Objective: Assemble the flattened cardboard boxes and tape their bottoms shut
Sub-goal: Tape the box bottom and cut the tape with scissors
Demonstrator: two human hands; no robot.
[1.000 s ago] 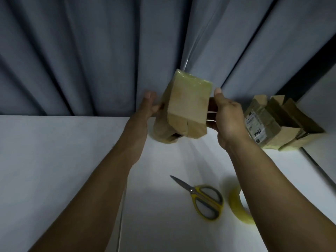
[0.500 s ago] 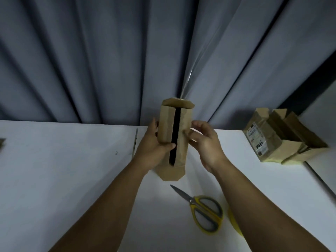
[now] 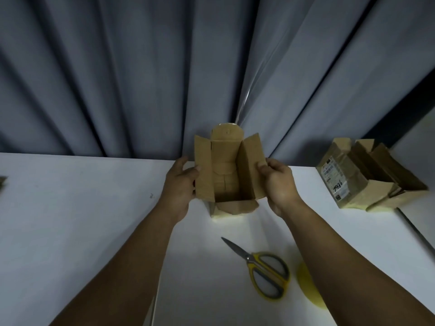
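A small brown cardboard box [image 3: 226,177] stands on the white table with its open top facing me and its four flaps spread outward. My left hand [image 3: 181,184] holds the left flap, thumb on its inner face. My right hand [image 3: 277,182] pinches the right flap from the other side. The box's inside shows its folded bottom panels. A yellow tape roll [image 3: 308,288] lies near the front right, partly hidden under my right forearm.
Yellow-handled scissors [image 3: 261,269] lie shut on the white table [image 3: 70,220] in front of the box. Assembled boxes [image 3: 362,175] with a shipping label sit at the right, by the table's edge. A grey curtain hangs right behind the table. A cardboard scrap [image 3: 2,183] shows at the far left.
The box was held up with its taped bottom showing, then turned over. It now stands on the table, and both hands have spread its top flaps apart.
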